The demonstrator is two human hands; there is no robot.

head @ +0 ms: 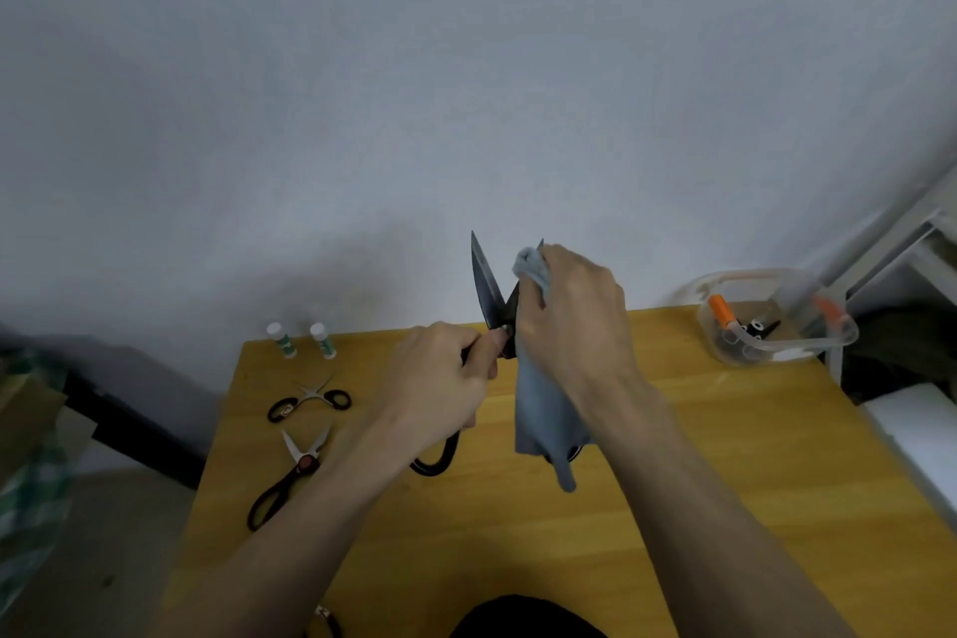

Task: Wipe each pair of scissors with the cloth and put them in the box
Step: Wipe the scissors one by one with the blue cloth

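My left hand (440,378) grips a large pair of black-handled scissors (486,286) near the pivot, holding them upright with the blades spread. My right hand (575,311) holds a grey-blue cloth (544,420) wrapped round the right blade; the cloth's tail hangs down over one handle. Two more pairs lie on the left of the wooden table (725,482): small black-handled scissors (309,399) and, nearer me, kitchen scissors (290,477) with a red pivot. A clear plastic box (771,321) stands at the table's far right corner with orange-handled scissors inside.
Two small white bottles (303,339) stand at the table's far left edge. A white shelf or frame (906,264) rises at the right beside the box. The wall is just behind the table. A dark object (326,622) shows at the table's near edge.
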